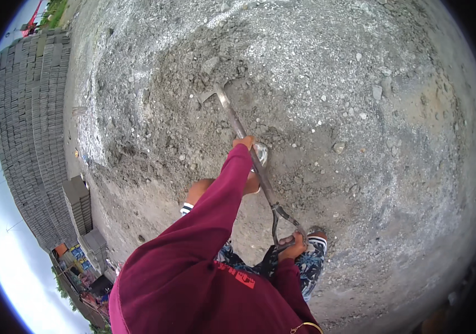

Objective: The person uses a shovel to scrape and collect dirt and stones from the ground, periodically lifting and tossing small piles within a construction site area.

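Observation:
A shovel with a long shaft slants across the middle of the view, its metal head on a patch of loose grey gravel. My left hand is wrapped round the middle of the shaft. Down at the near end, my right hand grips the crossbar of the forked grip. The shovel's head looks partly sunk in the gravel, so its full blade is hidden. A pale shiny thing shows beside the shaft below my left hand; I cannot make out what it is.
Rough grey ground with scattered stones surrounds me. Tall stacks of grey blocks rise on the left, with a lower block stack nearer. Colourful clutter lies at lower left. My striped sock shows near the shovel grip.

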`<state>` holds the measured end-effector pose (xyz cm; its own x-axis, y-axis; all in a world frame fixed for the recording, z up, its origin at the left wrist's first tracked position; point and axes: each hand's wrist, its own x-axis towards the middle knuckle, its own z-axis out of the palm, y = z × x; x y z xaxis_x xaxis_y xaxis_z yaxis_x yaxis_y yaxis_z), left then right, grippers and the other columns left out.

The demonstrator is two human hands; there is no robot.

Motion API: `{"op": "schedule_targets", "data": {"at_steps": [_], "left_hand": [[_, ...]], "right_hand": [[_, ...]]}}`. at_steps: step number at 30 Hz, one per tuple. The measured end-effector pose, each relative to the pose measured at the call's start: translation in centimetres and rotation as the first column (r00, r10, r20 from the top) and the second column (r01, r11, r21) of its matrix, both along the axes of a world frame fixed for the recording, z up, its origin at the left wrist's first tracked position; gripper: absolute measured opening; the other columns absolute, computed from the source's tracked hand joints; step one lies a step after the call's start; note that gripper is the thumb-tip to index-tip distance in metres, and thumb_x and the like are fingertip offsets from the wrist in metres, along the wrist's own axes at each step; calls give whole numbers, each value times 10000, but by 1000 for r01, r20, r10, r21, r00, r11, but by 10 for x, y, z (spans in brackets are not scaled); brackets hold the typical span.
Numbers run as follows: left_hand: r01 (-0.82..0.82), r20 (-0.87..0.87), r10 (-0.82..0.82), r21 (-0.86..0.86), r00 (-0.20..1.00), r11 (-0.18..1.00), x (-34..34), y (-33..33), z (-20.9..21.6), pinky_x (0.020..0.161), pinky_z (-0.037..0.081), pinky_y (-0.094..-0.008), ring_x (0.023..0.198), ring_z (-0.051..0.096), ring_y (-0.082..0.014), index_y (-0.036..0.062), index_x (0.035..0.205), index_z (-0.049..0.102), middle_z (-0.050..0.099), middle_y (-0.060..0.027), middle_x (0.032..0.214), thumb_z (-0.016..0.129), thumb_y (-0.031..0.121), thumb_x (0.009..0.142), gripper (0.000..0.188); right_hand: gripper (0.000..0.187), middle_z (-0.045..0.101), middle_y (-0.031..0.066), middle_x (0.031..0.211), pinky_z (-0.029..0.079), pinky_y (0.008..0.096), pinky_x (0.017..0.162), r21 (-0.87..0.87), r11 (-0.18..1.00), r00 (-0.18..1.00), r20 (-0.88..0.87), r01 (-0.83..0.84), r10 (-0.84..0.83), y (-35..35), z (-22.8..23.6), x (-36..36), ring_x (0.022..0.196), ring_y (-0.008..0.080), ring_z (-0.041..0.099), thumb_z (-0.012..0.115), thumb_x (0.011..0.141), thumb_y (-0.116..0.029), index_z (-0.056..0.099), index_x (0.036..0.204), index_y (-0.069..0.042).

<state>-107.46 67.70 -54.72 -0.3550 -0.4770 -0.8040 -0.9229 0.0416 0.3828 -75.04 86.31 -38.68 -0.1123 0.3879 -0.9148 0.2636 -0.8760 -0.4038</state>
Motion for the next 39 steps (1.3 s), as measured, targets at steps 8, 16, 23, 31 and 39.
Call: {"op": "schedule_targets", "data": {"at_steps": [8, 16, 23, 31, 39], "left_hand": [[-173, -68, 196, 254, 978, 951, -1, 34, 67, 433, 475, -382, 480, 558, -239, 3, 731, 540, 577, -109, 620, 635, 159, 745, 183], [-265, -197, 319, 258, 927, 929, 51, 61, 212, 412, 467, -382, 443, 548, -224, 9, 739, 547, 564, -99, 587, 616, 129, 757, 140], [-346, -328, 458, 346, 827, 872, 175, 99, 334, 440, 530, -396, 499, 588, -230, -13, 847, 535, 596, -118, 668, 605, 118, 776, 165], [-617, -137, 800, 566, 584, 547, 393, 174, 386, 483, 549, -400, 535, 589, -216, 16, 860, 539, 570, -88, 674, 603, 131, 793, 148], [-771, 79, 988, 618, -134, -154, 653, 159, 361, 469, 537, -411, 502, 562, -221, 20, 797, 545, 555, -95, 646, 619, 132, 774, 136]], "right_hand": [[178, 434, 51, 505, 397, 327, 338, 110, 993, 994, -93, -48, 58, 27, 61, -10, 357, 196, 447, 639, 760, -166, 561, 857, -39], [138, 436, 45, 501, 382, 324, 348, 39, 996, 975, -201, -85, 91, 85, 168, 37, 363, 193, 431, 633, 764, -156, 545, 786, -51], [133, 441, 47, 495, 373, 316, 332, 183, 943, 872, -364, -279, 328, 179, 267, 123, 360, 184, 438, 619, 765, -149, 557, 773, -32], [158, 433, 41, 488, 375, 312, 329, 408, 703, 636, -311, -582, 707, 326, 343, 239, 352, 174, 424, 613, 776, -169, 535, 748, -35], [164, 431, 46, 470, 387, 313, 321, 549, 0, -60, -91, -836, 994, 305, 382, 225, 336, 173, 436, 611, 783, -162, 527, 745, -27]]}}
